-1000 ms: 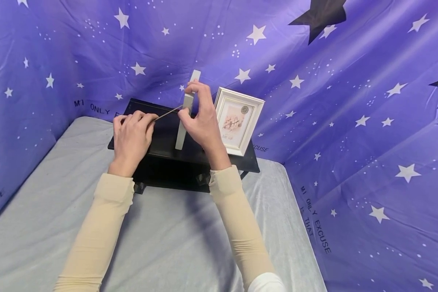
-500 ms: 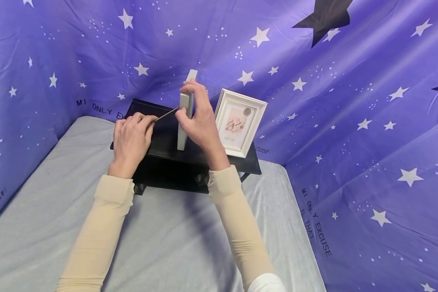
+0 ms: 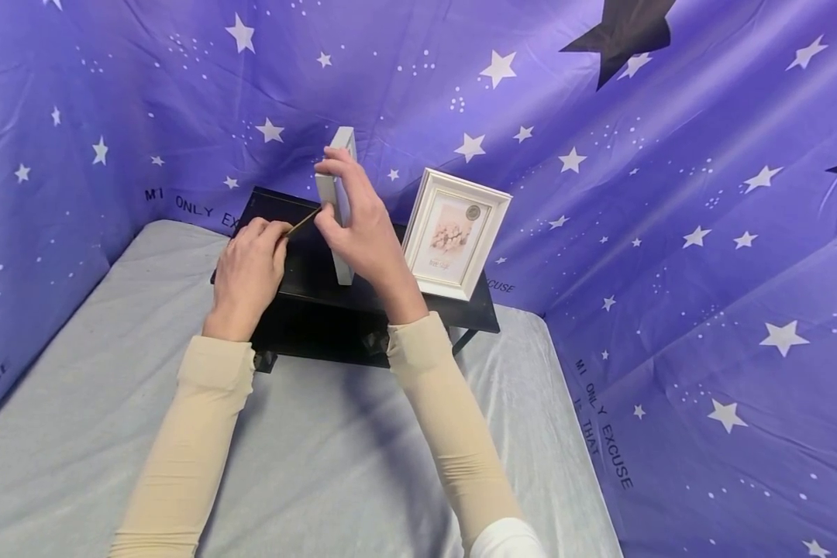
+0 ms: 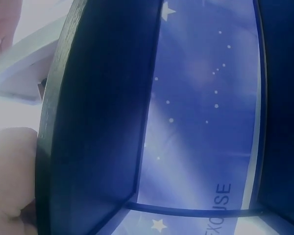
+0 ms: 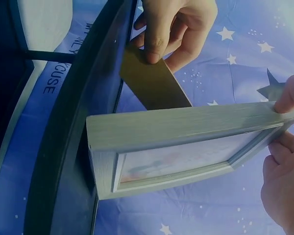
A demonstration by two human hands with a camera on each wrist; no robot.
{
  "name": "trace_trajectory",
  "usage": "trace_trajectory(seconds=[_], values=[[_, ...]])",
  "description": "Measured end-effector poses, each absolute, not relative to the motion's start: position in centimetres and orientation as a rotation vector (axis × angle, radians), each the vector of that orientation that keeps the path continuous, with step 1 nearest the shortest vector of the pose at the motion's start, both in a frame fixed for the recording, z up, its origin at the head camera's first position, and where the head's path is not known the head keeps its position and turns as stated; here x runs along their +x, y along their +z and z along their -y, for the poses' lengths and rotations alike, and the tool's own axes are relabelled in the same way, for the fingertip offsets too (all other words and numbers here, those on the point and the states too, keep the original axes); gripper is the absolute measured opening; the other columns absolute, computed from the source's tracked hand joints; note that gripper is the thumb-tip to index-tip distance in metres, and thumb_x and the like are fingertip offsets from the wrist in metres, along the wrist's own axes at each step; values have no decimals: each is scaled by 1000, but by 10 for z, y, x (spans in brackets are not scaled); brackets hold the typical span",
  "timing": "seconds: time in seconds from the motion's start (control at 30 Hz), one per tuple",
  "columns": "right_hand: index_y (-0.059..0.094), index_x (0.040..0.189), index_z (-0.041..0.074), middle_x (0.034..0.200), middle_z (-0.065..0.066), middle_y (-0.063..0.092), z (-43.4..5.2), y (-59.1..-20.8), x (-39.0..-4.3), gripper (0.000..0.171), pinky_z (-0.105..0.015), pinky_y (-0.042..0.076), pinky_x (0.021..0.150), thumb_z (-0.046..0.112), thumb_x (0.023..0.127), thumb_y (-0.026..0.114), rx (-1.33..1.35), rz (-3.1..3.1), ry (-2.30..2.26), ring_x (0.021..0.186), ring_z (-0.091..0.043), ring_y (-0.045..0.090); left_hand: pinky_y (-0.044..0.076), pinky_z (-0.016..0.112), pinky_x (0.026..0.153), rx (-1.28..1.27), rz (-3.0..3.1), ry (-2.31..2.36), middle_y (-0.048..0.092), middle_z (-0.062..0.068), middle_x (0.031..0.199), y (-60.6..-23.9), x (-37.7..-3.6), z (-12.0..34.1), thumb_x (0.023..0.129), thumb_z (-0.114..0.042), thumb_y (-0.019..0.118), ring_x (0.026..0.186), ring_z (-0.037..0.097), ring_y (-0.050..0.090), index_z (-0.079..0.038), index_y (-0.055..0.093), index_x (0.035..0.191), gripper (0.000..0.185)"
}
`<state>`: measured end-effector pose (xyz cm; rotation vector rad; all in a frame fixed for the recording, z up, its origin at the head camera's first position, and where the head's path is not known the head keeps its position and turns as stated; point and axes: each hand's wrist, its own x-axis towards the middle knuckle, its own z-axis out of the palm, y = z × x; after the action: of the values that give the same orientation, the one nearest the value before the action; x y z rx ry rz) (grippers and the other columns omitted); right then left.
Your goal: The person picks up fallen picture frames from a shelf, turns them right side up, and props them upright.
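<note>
A white picture frame [image 5: 186, 127] stands on edge on the black shelf's top [image 3: 307, 271], tilted in the head view. My right hand [image 3: 363, 225] grips its upper part, fingers over the far side and thumb on the near edge. Behind the frame a brown flat stand leg [image 5: 152, 81] sticks out, and my left hand [image 3: 249, 260] pinches its outer end between thumb and fingers. The right wrist view shows the picture side of the frame; its print is too blurred to read. The left wrist view shows mostly the shelf's dark panel [image 4: 98, 112].
A second white frame [image 3: 453, 232] with a flower print stands upright at the shelf's right end. A lower black tier [image 3: 314, 333] lies beneath the top. Grey cloth [image 3: 321, 449] covers the table, and purple starry fabric [image 3: 530, 101] hangs behind and at both sides.
My right hand has moved left with the top of the held frame, which now leans left and shows some of its front. The left hand, still pinching the stand leg, has shifted slightly left.
</note>
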<state>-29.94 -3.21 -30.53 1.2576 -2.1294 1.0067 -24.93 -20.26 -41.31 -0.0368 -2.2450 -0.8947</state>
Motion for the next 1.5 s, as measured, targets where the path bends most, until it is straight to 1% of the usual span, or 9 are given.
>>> trace_trajectory(seconds=[0.23,0.47,0.77,0.87,1.03,1.2,1.3,1.43,1.5], values=[[58,143,3,165,-14,48,34,-308,-300,48,-24,29,129,-3,96,59,1266,2137,982,162,-15,34,52,64,89,-36,2270,-909,70,21,111,-413,-249,202,108,-8,63,104,47,66,-4,73,123,18],[58,146,4,171,-12,43,34,-309,-300,48,-23,32,127,-2,98,57,1270,2149,986,162,-6,31,52,64,87,-33,2270,-905,69,22,110,-413,-248,201,107,-7,63,102,48,66,-4,73,123,19],[59,147,4,166,-13,48,38,-312,-300,50,-26,27,130,-2,97,59,1266,2130,972,160,-11,36,51,64,86,-2,2306,-904,69,24,110,-412,-247,202,109,-9,60,101,50,66,-3,72,123,19],[49,159,7,172,-12,41,39,-313,-300,62,-27,24,131,2,98,60,1297,2132,962,163,-10,30,51,64,87,13,2324,-908,69,24,111,-413,-246,202,109,-9,60,102,50,66,-3,71,124,20],[22,172,7,180,-9,23,38,-312,-305,80,-31,18,135,14,103,63,1320,2084,1021,166,-6,16,51,66,84,48,2336,-907,68,23,113,-413,-244,203,107,-9,62,104,50,66,-4,71,126,21],[18,174,16,181,2,19,34,-310,-308,73,-28,24,130,28,111,52,1189,2123,1096,161,-4,23,52,65,86,87,2339,-870,67,25,121,-411,-238,202,108,-14,63,108,49,66,-3,68,131,27],[19,174,18,181,3,21,33,-309,-310,66,-28,20,132,31,115,45,1114,2137,1121,162,-4,21,52,62,86,126,2288,-853,68,24,125,-409,-232,199,109,-19,59,110,47,66,-3,69,133,30],[22,173,20,179,8,23,34,-309,-317,61,-25,15,133,34,116,39,980,2187,1303,163,1,17,49,58,80,187,2185,-980,70,17,126,-401,-223,189,109,-26,54,99,41,69,-9,70,135,35],[23,173,23,178,7,26,36,-309,-322,60,-25,19,131,37,116,38,879,2222,1421,161,1,21,49,55,81,185,2127,-1110,69,14,127,-397,-218,182,109,-27,54,94,36,70,-11,68,139,37]])
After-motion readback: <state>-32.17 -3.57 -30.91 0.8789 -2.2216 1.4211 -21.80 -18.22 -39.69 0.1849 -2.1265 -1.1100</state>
